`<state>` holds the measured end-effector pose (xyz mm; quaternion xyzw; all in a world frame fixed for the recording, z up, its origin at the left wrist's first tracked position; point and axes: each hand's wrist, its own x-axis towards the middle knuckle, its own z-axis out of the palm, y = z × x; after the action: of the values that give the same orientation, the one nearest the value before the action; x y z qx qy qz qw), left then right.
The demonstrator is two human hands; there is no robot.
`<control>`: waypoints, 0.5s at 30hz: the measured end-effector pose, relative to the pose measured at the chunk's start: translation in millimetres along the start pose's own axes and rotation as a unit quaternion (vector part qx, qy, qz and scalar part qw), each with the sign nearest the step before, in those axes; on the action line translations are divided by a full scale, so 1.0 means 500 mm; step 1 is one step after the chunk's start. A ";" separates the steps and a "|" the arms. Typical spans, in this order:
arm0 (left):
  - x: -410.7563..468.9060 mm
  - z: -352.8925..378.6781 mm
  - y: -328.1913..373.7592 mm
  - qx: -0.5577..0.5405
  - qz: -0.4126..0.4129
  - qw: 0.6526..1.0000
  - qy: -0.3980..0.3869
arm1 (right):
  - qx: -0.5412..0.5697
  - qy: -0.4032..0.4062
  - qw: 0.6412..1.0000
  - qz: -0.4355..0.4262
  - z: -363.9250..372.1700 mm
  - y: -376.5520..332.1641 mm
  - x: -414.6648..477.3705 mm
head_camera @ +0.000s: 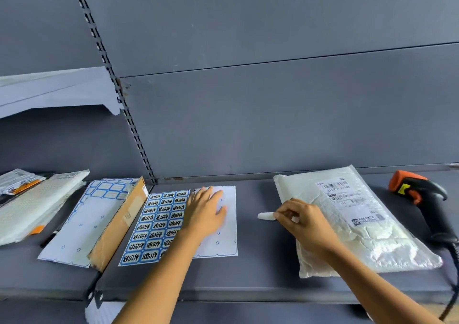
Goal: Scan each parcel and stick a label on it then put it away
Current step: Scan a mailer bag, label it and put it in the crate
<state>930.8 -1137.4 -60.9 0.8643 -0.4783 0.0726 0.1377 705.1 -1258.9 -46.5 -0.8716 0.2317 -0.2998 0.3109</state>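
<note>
From my remote seat I see both bare arms reaching over the grey shelf [260, 274]. The left hand [205, 212] lies flat, fingers straight and slightly spread, pressing on the label sheet [159, 224]. It covers the border between the sheet's blue-framed printed labels and its bare white right part. The right hand [301, 221] is curled, its fingertips pinching a small white strip [266, 216] that sticks out to the left just above the shelf. I cannot tell whether that strip is a label.

The white parcel [387, 244] lies flat on the shelf just right of that hand, with the wrist crossing its near left edge. Its shipping label [347, 199] faces up with the barcode at the far end. The orange-and-black scanner [422, 197] rests beside the parcel on the right.

On the left, a cardboard piece [119, 221] leans over used label sheets [82, 226]. Beyond them lie more white parcels [37, 207].
</note>
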 end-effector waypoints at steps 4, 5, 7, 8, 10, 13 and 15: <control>-0.033 0.019 0.007 0.030 -0.033 0.985 -0.168 | 0.025 0.006 1.000 0.017 0.001 -0.009 0.001; -0.032 0.022 0.007 0.027 -0.041 0.984 -0.170 | 0.044 0.007 0.999 0.029 0.000 -0.009 0.002; -0.028 0.014 0.009 0.022 -0.061 0.983 -0.172 | 0.099 0.008 0.994 0.055 -0.004 -0.015 0.002; -0.025 0.011 0.012 0.022 -0.070 0.983 -0.171 | 0.120 0.012 0.991 0.064 -0.007 -0.019 0.002; -0.025 0.006 0.030 0.021 -0.076 0.984 -0.157 | 0.150 0.033 0.985 0.075 -0.018 -0.029 0.001; -0.030 -0.004 0.095 -0.006 -0.048 0.995 -0.089 | 0.156 0.054 0.984 0.072 -0.056 -0.042 -0.015; -0.033 -0.018 0.155 -0.057 -0.003 0.998 -0.020 | 0.154 0.064 0.983 0.078 -0.089 -0.039 -0.032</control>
<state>856.6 -1160.3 -43.6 0.8575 -0.4821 0.0273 0.1776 668.6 -1253.8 -11.4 -0.7717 0.2694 -0.3618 0.4483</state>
